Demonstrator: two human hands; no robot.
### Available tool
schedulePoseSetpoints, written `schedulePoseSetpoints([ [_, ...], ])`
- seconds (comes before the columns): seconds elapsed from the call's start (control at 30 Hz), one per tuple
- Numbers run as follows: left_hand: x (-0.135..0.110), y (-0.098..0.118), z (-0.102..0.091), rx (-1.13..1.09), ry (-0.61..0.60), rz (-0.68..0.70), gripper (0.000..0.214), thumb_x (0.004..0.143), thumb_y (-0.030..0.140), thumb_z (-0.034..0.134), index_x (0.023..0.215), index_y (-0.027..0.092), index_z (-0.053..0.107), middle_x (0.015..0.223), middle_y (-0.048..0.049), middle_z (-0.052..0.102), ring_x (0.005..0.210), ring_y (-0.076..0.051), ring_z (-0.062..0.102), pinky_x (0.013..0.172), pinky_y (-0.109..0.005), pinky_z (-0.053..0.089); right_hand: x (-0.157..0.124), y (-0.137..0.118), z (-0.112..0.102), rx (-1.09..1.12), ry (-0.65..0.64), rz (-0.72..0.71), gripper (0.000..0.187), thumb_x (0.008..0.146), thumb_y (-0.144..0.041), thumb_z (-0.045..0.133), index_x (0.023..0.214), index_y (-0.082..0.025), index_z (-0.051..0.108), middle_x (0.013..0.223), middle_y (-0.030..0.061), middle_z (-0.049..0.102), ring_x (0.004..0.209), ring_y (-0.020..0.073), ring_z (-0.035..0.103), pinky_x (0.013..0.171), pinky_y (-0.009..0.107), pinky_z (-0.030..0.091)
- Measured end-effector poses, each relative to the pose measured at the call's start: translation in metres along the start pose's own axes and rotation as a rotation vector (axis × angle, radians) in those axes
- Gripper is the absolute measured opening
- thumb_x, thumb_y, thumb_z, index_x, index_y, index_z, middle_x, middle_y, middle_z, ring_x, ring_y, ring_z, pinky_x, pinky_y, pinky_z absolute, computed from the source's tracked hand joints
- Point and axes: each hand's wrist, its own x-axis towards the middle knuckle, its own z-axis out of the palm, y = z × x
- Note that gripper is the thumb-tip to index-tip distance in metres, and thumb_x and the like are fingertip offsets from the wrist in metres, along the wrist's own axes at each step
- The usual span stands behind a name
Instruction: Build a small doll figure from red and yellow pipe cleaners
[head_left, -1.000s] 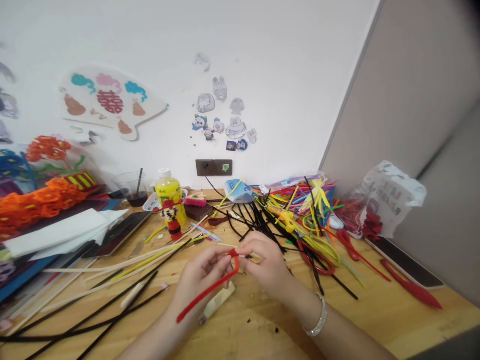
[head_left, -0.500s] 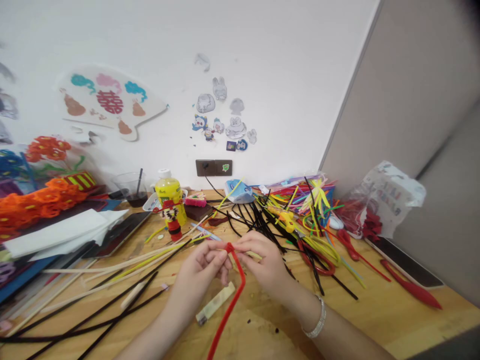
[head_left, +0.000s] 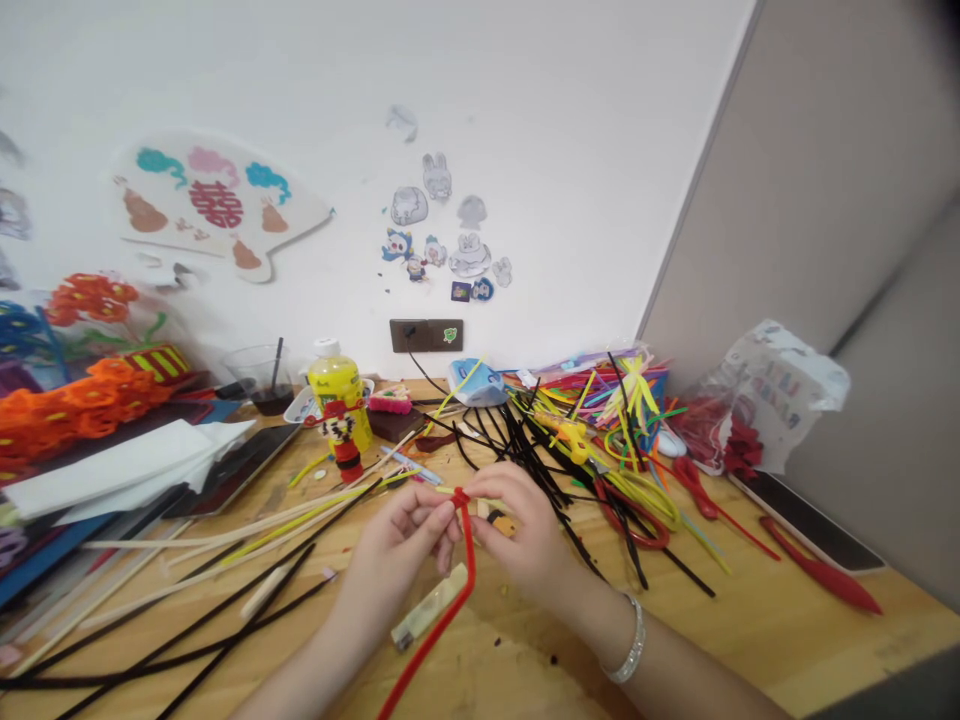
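Note:
My left hand (head_left: 401, 545) and my right hand (head_left: 517, 535) meet over the wooden table (head_left: 750, 620), both pinching the top end of a red pipe cleaner (head_left: 450, 610). Its twisted tip sits between my fingertips and its long tail hangs down towards me. A thin pale yellow stick (head_left: 442, 490) pokes out leftwards at the pinch; whether it is wound in I cannot tell. A silver bracelet (head_left: 628, 640) is on my right wrist. A small cream block (head_left: 427, 607) lies on the table under my hands.
Black pipe cleaners (head_left: 517, 435) and coloured ones (head_left: 622, 400) pile up behind my hands. Red scissors (head_left: 697, 490) lie to the right, a yellow bottle (head_left: 336, 390) and a small red figure (head_left: 343, 440) to the left. Long pale sticks (head_left: 225, 540) and orange flowers (head_left: 67, 405) fill the left side.
The red pipe cleaner's tail swung from pointing left to hanging down towards me. Both hands kept their pinch on its tip and shifted only slightly.

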Motion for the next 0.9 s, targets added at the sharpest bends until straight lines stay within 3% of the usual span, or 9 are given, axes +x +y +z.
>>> schedulePoseSetpoints([
  [0.2, 0.001, 0.003, -0.001, 0.017, -0.009, 0.021, 0.026, 0.067, 0.038, 0.066, 0.065, 0.015, 0.052, 0.049, 0.0056, 0.057, 0.036, -0.006, 0.047, 0.041, -0.02, 0.036, 0.0, 0.002, -0.003, -0.092, -0.139, -0.1, 0.036, 0.081, -0.016, 0.051, 0.116, -0.022, 0.052, 0.109, 0.0079, 0.058, 0.101, 0.0185, 0.052, 0.087, 0.034, 0.044],
  [0.4, -0.001, 0.001, 0.0, -0.041, 0.018, 0.025, 0.026, 0.067, 0.036, 0.066, 0.064, 0.015, 0.052, 0.052, 0.0052, 0.059, 0.036, -0.005, 0.046, 0.04, -0.018, 0.036, -0.008, 0.004, 0.005, -0.09, -0.11, -0.137, 0.041, 0.085, -0.015, 0.044, 0.125, -0.024, 0.045, 0.116, 0.0079, 0.057, 0.107, 0.0177, 0.051, 0.09, 0.035, 0.043],
  [0.7, 0.004, -0.011, -0.004, -0.012, 0.006, 0.016, 0.03, 0.064, 0.041, 0.068, 0.064, 0.016, 0.053, 0.048, 0.0057, 0.057, 0.035, -0.006, 0.046, 0.039, -0.018, 0.035, -0.007, 0.006, 0.002, -0.087, -0.056, -0.113, 0.029, 0.084, -0.017, 0.047, 0.11, -0.022, 0.059, 0.101, 0.007, 0.066, 0.093, 0.0169, 0.058, 0.082, 0.034, 0.047],
  [0.9, 0.003, -0.013, -0.001, 0.044, 0.041, 0.061, 0.023, 0.068, 0.036, 0.064, 0.065, 0.016, 0.054, 0.05, 0.0048, 0.057, 0.037, -0.007, 0.047, 0.041, -0.02, 0.037, -0.006, 0.003, 0.006, -0.034, -0.023, -0.001, 0.021, 0.081, -0.018, 0.053, 0.097, -0.02, 0.066, 0.091, 0.0069, 0.069, 0.085, 0.0171, 0.061, 0.078, 0.032, 0.048],
])
